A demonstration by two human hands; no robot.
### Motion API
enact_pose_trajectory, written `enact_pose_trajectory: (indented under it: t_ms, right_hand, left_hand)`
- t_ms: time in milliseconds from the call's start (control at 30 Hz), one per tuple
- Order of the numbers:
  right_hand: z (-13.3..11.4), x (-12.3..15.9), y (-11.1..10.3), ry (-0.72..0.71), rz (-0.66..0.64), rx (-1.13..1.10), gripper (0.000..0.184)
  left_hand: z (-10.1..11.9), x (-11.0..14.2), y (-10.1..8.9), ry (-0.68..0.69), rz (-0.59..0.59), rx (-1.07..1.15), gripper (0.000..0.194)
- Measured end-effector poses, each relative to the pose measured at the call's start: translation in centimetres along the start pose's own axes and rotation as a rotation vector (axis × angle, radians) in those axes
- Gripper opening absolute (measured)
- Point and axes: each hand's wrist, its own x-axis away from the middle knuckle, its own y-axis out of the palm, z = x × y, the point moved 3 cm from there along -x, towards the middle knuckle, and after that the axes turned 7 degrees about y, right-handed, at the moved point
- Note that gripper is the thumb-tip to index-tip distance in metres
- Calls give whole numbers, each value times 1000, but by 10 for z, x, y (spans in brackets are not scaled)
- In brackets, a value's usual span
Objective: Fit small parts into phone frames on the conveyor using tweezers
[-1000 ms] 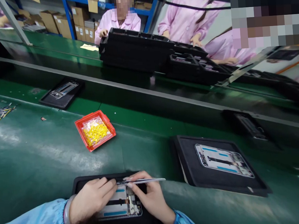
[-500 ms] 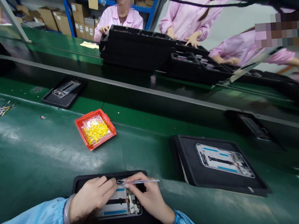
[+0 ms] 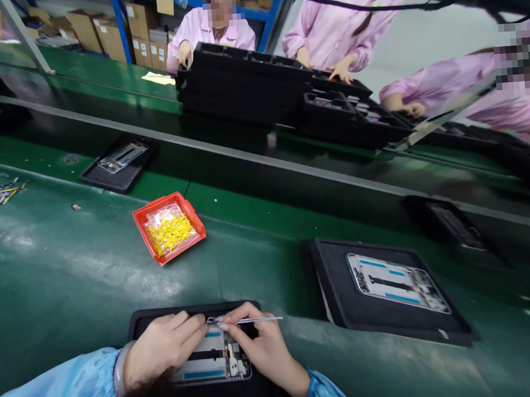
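Note:
A phone frame (image 3: 222,360) with blue strips lies on a black foam pad (image 3: 141,321) at the near edge of the green bench. My right hand (image 3: 267,352) is pinched shut on metal tweezers (image 3: 255,320), their tips at the frame's top edge. My left hand (image 3: 160,351) rests on the frame's left part, fingers curled and pressing near the tweezer tips. Whether it holds anything is hidden. Both sleeves are light blue.
A red tray (image 3: 145,218) of small yellow parts sits ahead left. A second pad with a phone frame (image 3: 395,283) lies to the right. Two more pads (image 3: 119,160) ride the belt beyond. Black tray stacks (image 3: 248,85) and people in pink coats stand across the line.
My hands have stayed on the frame with only slight shifts. The pads on the belt have drifted a little to the right.

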Motion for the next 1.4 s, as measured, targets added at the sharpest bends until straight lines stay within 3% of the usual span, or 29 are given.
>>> enact_pose_trajectory:
  t_ms: [167,333,433,733,900,1067,1233,1400]
  right_hand:
    - [-1,0,1,-17,5,15,16]
    - [-1,1,-3,-77,109,21,15]
    - [0,2,-2,-104,86,31,13]
    - [-3,7,0,-279,52,186,11]
    - [-6,6,-1,-297,22,191,11]
    - [-7,5,-1,-278,-66,212,10]
    - [-9,9,4,-310,72,361,13]
    - [-13,10,12,-436,93,388,18]
  left_hand:
    - [3,3,4,1,-78,-3,51]
    - [5,5,7,31,-108,-19,48]
    - [4,6,10,46,-144,-27,41]
    - [4,9,13,29,-119,-16,36]
    - [3,6,10,5,-64,-7,43]
    - [4,9,12,13,-120,-42,35]
    - [4,11,12,52,-153,-63,33]
    - [2,6,4,12,-38,-35,45]
